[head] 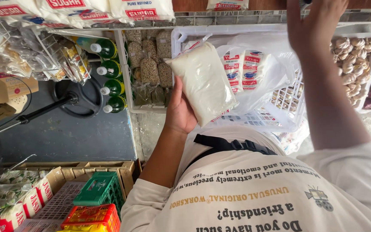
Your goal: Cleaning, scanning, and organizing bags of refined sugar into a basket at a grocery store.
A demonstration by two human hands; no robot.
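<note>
Head view, reading left to right with the white plastic crate (280, 116) as the landmark. Far left of the crate, a black fan base (76, 96) sits on the dark floor, and nearer the bottom edge lie a green crate (99, 189) and a red one (93, 217) beside bagged goods. Just left of the white crate, four green bottles (110, 77) with white caps lie stacked in a wire rack, with small bags of beans (149, 68) between them and the crate wall.

The left hand (179, 114) is closed around the lower end of a clear bag of white sugar (205, 81), thumb and palm under it. The bag hangs over the crate's left front corner, its long axis tilted from upper left down to lower right, lying above and to the right of the hand that grips it.

Inside the crate, a thin plastic bag (254, 73) holds more packets. The right hand (314, 21) reaches up past the crate's far rim toward the shelf edge; whether its fingers are open or closed I cannot tell. Right of the crate sits a tray of garlic bulbs (357, 64).

The left hand is the nearer one, already holding the sugar.
</note>
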